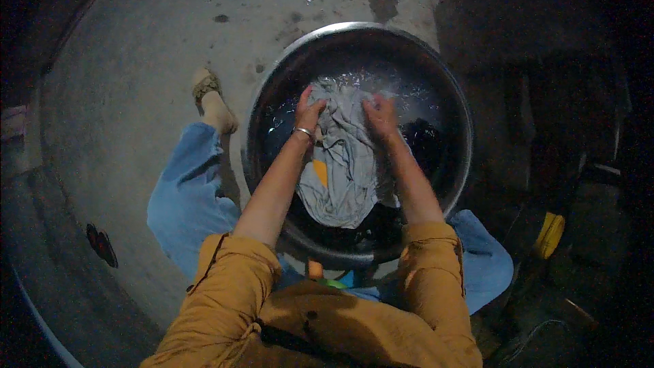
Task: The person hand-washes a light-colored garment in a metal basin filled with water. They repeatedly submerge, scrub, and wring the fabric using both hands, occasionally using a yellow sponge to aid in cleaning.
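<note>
While both hands are working inside a round metal basin, one grey cloth is occupying its middle, lying between the forearms.

Cloth: bunched, creased and wet-looking; an orange patch is showing on its lower left part.

Left hand: wearing a silver-coloured bangle; its fingers are curling narrowly at the cloth's upper left edge and seem to be holding the fabric.

Right hand: its fingers are touching the upper right edge; blur is hiding whether they are gripping it or only pressing, so I cannot tell.

Basin: standing on the grey floor between the person's legs; bright glints are marking dark water around the cloth.

Step in hand, by judgement: both hands are working the wet cloth at its upper end, with its folds hanging toward the person.

Next move, by judgement: it is calling for a firm, matched hold on both edges, since soaked folds are probably weighing the fabric down and making it slippery.

Also listed: a beige shoe, sitting left of the basin; a yellow object, lying to the right, kind unclear.
</note>
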A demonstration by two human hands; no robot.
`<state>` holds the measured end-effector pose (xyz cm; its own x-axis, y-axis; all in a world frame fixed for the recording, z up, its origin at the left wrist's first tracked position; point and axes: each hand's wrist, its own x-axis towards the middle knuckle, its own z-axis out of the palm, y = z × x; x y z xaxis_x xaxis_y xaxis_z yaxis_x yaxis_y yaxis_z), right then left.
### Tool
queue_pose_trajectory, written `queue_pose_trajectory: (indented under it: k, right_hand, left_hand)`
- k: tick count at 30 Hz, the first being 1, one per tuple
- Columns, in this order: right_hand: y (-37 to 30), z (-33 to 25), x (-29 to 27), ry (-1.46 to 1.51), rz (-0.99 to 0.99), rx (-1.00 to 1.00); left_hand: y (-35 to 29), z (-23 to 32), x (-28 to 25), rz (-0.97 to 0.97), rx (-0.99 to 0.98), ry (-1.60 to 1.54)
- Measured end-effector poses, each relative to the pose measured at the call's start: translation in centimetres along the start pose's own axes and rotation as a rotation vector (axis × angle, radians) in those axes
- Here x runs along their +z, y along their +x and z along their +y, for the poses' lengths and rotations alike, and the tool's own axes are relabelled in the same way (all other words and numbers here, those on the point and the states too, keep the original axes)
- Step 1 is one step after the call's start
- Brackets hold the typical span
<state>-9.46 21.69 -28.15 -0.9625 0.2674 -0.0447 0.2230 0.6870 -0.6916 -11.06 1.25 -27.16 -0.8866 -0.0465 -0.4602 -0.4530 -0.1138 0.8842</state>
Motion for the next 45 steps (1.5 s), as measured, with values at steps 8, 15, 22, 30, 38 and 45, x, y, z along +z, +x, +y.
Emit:
queue_pose_trajectory:
  k: [8, 15, 22, 30, 38, 45]
  right_hand:
    - [-10.6, -16.2, 0.7, 0.163, -0.213, -0.525]
    - [0.2, -8.1, -0.3, -0.632, -0.087, -0.372]
    - [0.1, -7.8, -4.0, -0.380, 0.119, 0.417]
    - [-9.3, -15.1, 1.8, 0.210, -0.260, -0.427]
    - [-7.2, -13.4, 2.6, -0.069, 0.092, -0.655]
    - [0.9, -3.5, -5.0, -0.228, 0.051, 0.292]
  left_hand:
    - [-3.2, 2.8, -1.3, -0.420, -0.377, -0.699]
    - [-4.2, 4.8, 1.0, -0.319, -0.556, -0.592]
    - [-2.3, 1.9, -2.7, -0.312, -0.388, -0.837]
    - [-2.9, 1.4, -2.5, -0.190, -0.372, -0.729]
    - [-3.4, 1.1, -0.3, -0.247, -0.450, -0.713]
    - [-2.2, 2.4, -0.1, -0.151, -0.111, -0.377]
